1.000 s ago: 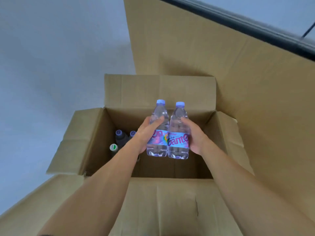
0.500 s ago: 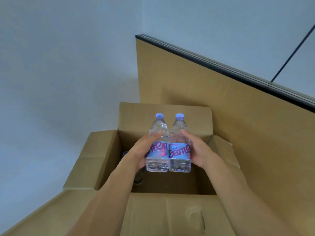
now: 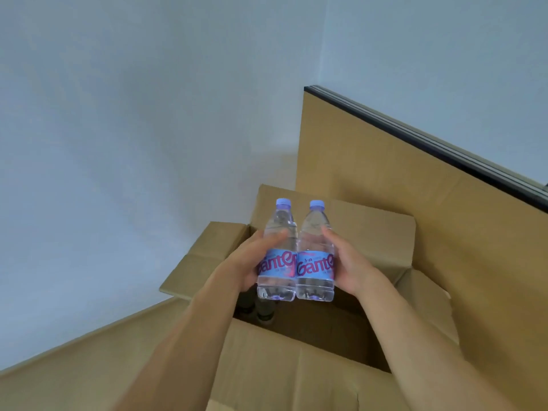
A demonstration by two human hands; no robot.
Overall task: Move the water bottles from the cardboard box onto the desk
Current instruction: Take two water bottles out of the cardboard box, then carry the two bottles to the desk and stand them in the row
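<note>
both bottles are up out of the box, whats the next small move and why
Probably carry the pair right, toward the desk edge. The left hand grips the left water bottle, the right hand grips the right water bottle, both upright, touching, above the open cardboard box.

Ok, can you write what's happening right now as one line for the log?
left hand: holds left bottle | right hand: holds right bottle | bottles: upright, side by side, above open cardboard box | desk: not reached
</note>
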